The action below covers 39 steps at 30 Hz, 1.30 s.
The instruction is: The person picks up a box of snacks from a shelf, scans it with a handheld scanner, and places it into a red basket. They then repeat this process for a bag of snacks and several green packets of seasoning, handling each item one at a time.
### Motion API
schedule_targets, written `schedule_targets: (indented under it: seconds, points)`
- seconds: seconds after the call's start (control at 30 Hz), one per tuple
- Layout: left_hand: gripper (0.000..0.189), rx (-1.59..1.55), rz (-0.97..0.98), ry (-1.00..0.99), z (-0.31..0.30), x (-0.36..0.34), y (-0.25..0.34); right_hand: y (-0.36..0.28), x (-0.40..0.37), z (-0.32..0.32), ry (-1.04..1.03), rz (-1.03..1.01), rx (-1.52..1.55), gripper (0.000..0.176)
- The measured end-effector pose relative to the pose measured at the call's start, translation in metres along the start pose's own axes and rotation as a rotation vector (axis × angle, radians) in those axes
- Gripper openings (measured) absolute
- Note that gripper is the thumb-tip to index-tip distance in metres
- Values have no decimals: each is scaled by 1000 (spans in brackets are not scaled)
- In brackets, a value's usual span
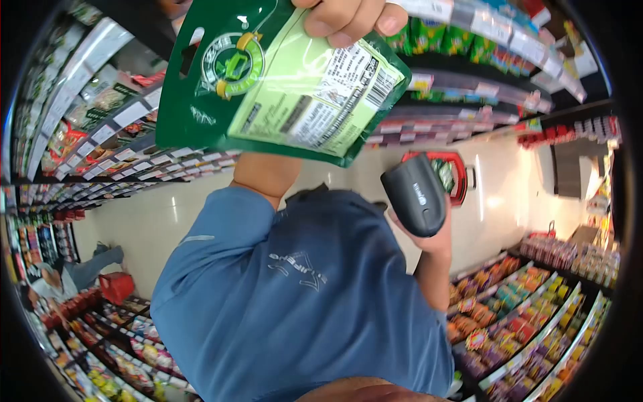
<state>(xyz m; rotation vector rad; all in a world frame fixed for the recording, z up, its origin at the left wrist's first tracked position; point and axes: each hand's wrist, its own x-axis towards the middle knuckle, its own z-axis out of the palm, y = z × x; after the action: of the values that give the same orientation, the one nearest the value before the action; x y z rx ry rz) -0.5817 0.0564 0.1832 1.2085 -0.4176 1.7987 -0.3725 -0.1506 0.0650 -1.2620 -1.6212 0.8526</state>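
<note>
My left hand [351,19] grips a green snack pouch [281,110] by its upper edge, high in the view. The pouch's pale green printed back faces me, with a barcode near its right end and a hang hole in its dark left end. My left forearm runs up behind the pouch. My right hand [432,238] is closed around a black handheld barcode scanner [416,195], held lower and to the right, apart from the pouch. The scanner's body hides most of the right fingers.
A red shopping basket [459,179] with green packages inside is on the floor beyond the scanner. Stocked shelves [100,127] line the left, and more shelves [482,97] stand top right. Snack racks [529,315] fill the lower right. Another person [60,285] is at far left, near a red basket [116,287].
</note>
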Motion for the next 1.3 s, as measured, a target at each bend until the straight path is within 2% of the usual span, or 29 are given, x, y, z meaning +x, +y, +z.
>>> schedule_targets:
  seconds: [0.03,0.07,0.1,0.23,0.27,0.33,0.37,0.43,0.47,0.5,0.57,0.6,0.63,0.7,0.77,0.83,0.9,0.93,1.03,1.07,1.1,1.17,1.2,1.27,1.3]
  points:
    - [16,-119,-110,5,3,-13,-7,-3,3,-1,12,-146,-60,42]
    - [16,-239,-217,15,5,-25,-14,23,-8,-3,-11,-220,24,55]
    - [17,-360,-321,28,7,-37,-20,11,-4,-4,-1,-156,160,65]
    - [19,-854,-664,76,14,-67,-43,6,-3,-4,44,-96,188,64]
    - [19,-865,-685,93,14,-71,-47,6,-3,-5,51,-65,216,62]
    - [24,-733,-726,-21,13,-76,-54,9,-6,-10,51,-51,150,61]
    - [22,-806,-738,40,18,-82,-60,10,-11,-14,41,-54,77,60]
    - [24,-765,-793,26,13,-99,-77,18,-20,-20,95,-36,159,55]
    - [14,-926,-759,36,2,-120,-98,22,-25,-22,89,37,161,54]
    - [14,-968,-776,57,-17,-138,-113,22,-28,-21,80,108,161,52]
    - [10,-845,-949,-147,-42,-178,-139,43,-51,-25,89,229,50,49]
    - [19,-401,-1087,-112,-39,-196,-133,45,-55,-32,93,304,144,31]
    - [31,61,-1183,-90,-36,-214,-129,54,-65,-35,149,385,168,32]
    - [34,661,-1313,-149,-58,-280,-151,76,-85,-44,192,481,149,36]
    - [36,869,-1162,-226,-92,-361,-179,91,-104,-62,220,564,128,35]
    - [38,1032,-1337,-289,-80,-398,-184,105,-126,-82,252,652,107,34]
    - [37,1092,-1354,-327,-61,-433,-198,123,-148,-104,289,769,9,34]
    - [33,1104,-1250,-371,-55,-449,-210,129,-158,-114,314,788,16,34]
    - [27,1215,-1185,-531,-16,-485,-258,145,-194,-149,352,903,4,34]
    - [25,1233,-1265,-553,-5,-492,-270,147,-202,-159,327,963,-28,34]
    - [25,1230,-1266,-551,4,-499,-284,147,-207,-169,326,964,-31,34]
    - [28,1057,-1141,-674,19,-509,-310,147,-216,-185,395,986,1,32]
    - [28,1060,-1145,-668,29,-510,-316,145,-215,-193,409,1010,2,30]
    - [31,1053,-1227,-1056,49,-509,-325,147,-214,-208,395,1059,-5,29]
    - [31,1061,-1233,-1050,56,-511,-324,147,-214,-215,389,1106,-11,28]
